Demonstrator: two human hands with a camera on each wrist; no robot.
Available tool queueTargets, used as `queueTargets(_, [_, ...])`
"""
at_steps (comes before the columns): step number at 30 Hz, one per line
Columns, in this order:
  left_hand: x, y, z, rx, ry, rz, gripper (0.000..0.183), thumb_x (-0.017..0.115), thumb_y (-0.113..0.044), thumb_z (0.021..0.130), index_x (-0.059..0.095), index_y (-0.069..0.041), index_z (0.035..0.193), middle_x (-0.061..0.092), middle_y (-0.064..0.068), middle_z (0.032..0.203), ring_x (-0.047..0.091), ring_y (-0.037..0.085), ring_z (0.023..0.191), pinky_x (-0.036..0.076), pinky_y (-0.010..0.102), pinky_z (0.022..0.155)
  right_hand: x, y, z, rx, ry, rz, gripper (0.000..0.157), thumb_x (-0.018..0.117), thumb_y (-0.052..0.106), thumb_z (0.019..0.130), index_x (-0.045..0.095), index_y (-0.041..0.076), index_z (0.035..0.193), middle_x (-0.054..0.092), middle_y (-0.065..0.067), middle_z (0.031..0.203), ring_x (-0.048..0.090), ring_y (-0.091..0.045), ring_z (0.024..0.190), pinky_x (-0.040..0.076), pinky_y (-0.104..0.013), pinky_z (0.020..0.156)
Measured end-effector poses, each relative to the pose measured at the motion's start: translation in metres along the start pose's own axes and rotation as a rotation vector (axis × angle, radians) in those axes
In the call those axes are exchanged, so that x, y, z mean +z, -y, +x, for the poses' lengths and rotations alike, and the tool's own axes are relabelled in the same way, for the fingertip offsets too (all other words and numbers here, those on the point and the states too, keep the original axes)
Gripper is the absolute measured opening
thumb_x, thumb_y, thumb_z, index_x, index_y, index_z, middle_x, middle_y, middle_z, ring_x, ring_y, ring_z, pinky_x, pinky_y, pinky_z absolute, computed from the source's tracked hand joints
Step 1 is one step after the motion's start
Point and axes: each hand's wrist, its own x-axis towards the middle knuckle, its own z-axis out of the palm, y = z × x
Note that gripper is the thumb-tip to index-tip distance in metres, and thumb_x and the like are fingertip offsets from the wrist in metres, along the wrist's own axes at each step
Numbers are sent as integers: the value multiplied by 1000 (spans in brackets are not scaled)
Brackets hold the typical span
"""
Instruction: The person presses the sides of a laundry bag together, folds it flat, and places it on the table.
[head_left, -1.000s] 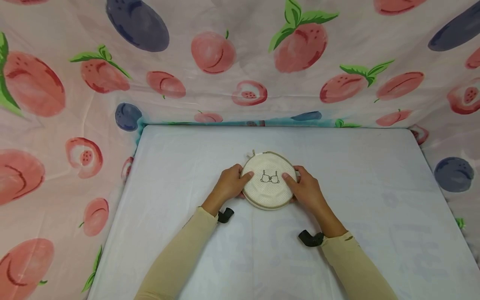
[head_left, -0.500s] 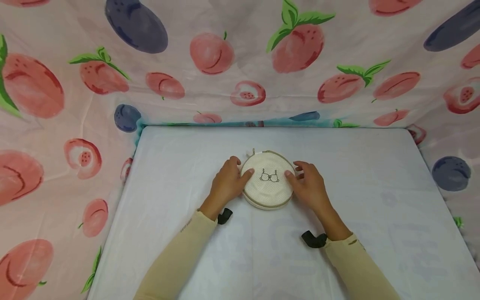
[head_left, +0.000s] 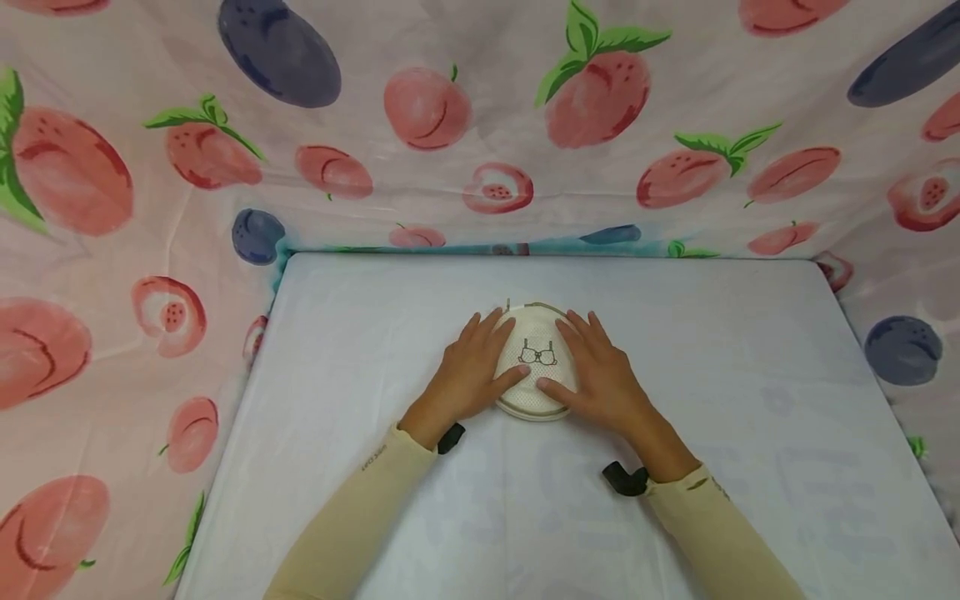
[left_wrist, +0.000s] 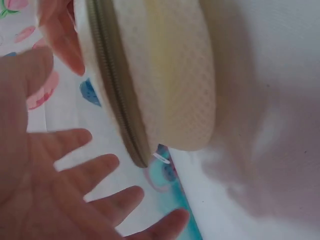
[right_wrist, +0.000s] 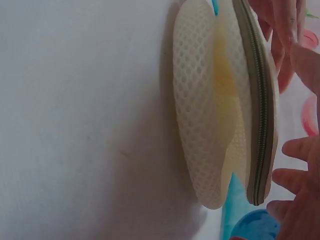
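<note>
A round, cream mesh laundry bag (head_left: 537,392) with a bra drawing on top lies on the white table in the head view. Both hands are over it with fingers extended. My left hand (head_left: 467,375) covers its left edge, and my right hand (head_left: 606,379) covers the right. The thumbs point toward each other below the drawing. Seen from the side, the bag's mesh wall (left_wrist: 187,85) stands below a beige zipper (left_wrist: 111,82). A fold between the mesh layers (right_wrist: 200,100) shows yellowish in the right wrist view. Neither hand grips the bag.
The white-covered table (head_left: 712,350) extends around the bag. A fruit-print curtain (head_left: 480,108) hangs behind the table and along both sides. Dark curved pieces, one of them a black wrist piece (head_left: 625,479), stick out at the sleeve cuffs.
Both hands have let go of the bag's side edges. They have moved inward over its top, with fingers straightened. The bag has stayed in nearly the same place.
</note>
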Motion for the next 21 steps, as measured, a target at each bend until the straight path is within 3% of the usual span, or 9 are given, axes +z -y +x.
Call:
queueTargets(5, [5,0,-3,11,119,48,82,37,-70,87,5,-29,151,-4,0,159,2,34,145,29,62,103,2,2,-3,-17,71,-83,100,41,81,77,11,22,152,5,-4,159,3,-33,145,31,-66,97])
queueTargets(12, [7,2,-4,-20,232,29,85,40,-69,86,-2,-33,150,-17,-6,157,-5,33,145,20,66,105,5,2,-6,23,169,-99,105,37,86,72,3,26,151,-6,-1,159,-7,-31,145,21,-67,102])
queueTargets(21, [10,5,-1,-37,277,53,87,41,-71,84,-5,-35,149,-20,-8,156,-7,33,144,17,69,104,11,-2,-5,46,216,-120,107,36,88,70,-2,28,151,-11,2,158,-11,-31,144,13,-71,102])
